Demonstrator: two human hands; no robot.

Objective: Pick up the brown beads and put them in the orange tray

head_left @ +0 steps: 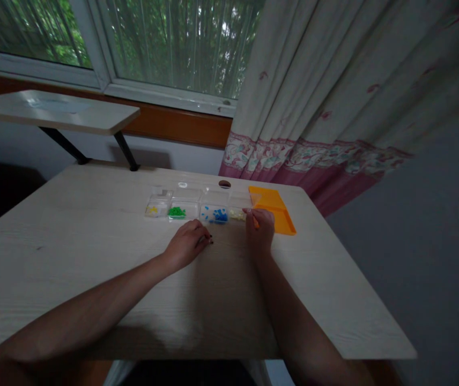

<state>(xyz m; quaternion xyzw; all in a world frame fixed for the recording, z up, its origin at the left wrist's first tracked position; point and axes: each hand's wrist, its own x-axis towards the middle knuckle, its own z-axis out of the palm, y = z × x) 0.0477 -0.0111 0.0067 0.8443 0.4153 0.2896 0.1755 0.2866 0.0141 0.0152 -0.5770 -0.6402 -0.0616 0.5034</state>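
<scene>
A clear plastic organizer box (191, 199) lies on the pale wooden table (93, 257), its compartments holding yellow beads (152, 210), green beads (177, 212), blue beads (216, 215) and whitish beads (236, 214). My left hand (187, 244) rests on the table just in front of the blue compartment, fingers curled together in a pinch; what they hold is too small to see. My right hand (259, 230) is closed beside the whitish compartment, fingers pinched at its edge, with a small orange piece showing against it. An orange tray (278, 206) lies right of this hand.
A small hole (224, 184) is in the table behind the box. A white shelf on black legs (52, 110) stands at the back left under the window. A flowered curtain (334, 107) hangs at the right.
</scene>
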